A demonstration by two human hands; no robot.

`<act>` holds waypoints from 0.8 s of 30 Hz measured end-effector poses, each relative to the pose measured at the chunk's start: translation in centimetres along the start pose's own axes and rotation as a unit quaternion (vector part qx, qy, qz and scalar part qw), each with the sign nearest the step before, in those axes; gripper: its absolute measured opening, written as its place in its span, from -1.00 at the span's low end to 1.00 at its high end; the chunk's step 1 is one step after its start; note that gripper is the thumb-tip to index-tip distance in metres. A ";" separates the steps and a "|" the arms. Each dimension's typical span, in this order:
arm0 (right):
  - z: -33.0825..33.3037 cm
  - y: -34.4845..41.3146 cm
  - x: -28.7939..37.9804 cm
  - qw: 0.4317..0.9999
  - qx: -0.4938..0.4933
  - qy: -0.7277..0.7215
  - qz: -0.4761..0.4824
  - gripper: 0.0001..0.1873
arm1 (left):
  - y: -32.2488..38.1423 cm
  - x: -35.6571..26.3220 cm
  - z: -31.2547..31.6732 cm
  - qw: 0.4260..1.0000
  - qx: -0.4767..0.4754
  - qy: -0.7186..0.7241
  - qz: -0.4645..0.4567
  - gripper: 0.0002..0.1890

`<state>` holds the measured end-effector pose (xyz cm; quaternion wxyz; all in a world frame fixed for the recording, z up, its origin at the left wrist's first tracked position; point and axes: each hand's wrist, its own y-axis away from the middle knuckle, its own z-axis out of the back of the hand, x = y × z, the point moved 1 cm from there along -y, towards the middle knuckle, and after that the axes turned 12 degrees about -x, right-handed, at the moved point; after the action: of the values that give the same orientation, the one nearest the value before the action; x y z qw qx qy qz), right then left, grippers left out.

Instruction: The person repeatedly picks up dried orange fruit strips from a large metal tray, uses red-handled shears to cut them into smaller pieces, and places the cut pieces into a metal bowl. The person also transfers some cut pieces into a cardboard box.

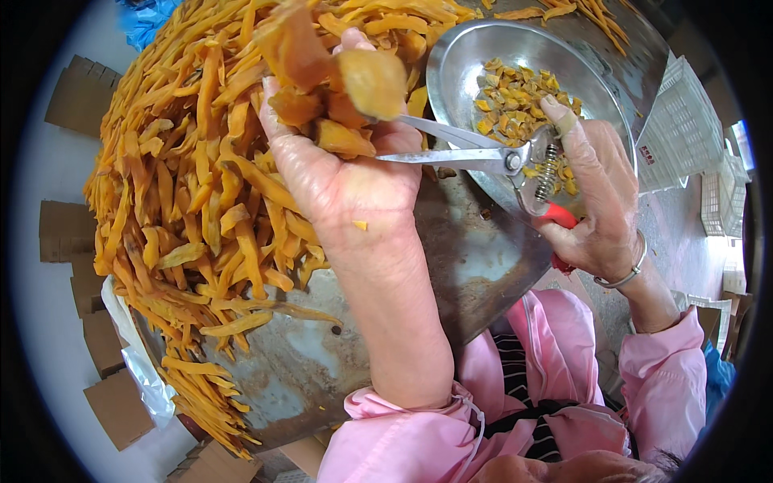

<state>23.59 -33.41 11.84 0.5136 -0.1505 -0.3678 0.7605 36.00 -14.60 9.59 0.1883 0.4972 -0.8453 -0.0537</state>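
Note:
My left hand (356,175) is palm up, holding several thick orange dried strips (302,54) that look like sweet potato; their near ends are blurred. A small orange scrap (360,225) sticks to the wrist. My right hand (604,187) grips spring-loaded snips (513,158) with red handles. Their blades are parted and point left, with the tips beside the strips in my left palm. Under the snips, a round steel bowl (462,66) contains many small cut orange and brown pieces (513,96).
A large heap of orange dried strips (187,151) covers the left of the worn metal table (471,241). Beyond the right edge are white plastic crates (682,121). Cardboard boxes (66,229) stand on the left. Blue plastic (145,24) lies at the top left.

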 end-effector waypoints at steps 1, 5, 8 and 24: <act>-0.3 0.0 0.0 1.000 -0.006 -0.005 0.000 -0.14 | 0.0 0.0 -0.1 1.000 0.012 0.008 0.003 -0.57; -1.3 -0.1 0.1 0.999 -0.030 -0.040 -0.020 -0.13 | -0.1 -0.1 -0.3 0.997 0.010 0.062 0.035 -0.59; -1.6 -0.5 0.3 0.997 -0.037 -0.058 -0.018 -0.12 | 0.0 -0.3 -0.4 0.993 0.001 0.100 0.056 -0.58; -2.9 -1.7 0.2 0.985 -0.133 0.044 0.102 -0.20 | 0.2 0.3 0.6 0.989 0.072 0.107 0.072 -0.65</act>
<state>26.36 -31.71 11.10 0.4241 -0.2879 -0.4254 0.7458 35.49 -14.87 9.17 0.2453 0.4504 -0.8553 0.0744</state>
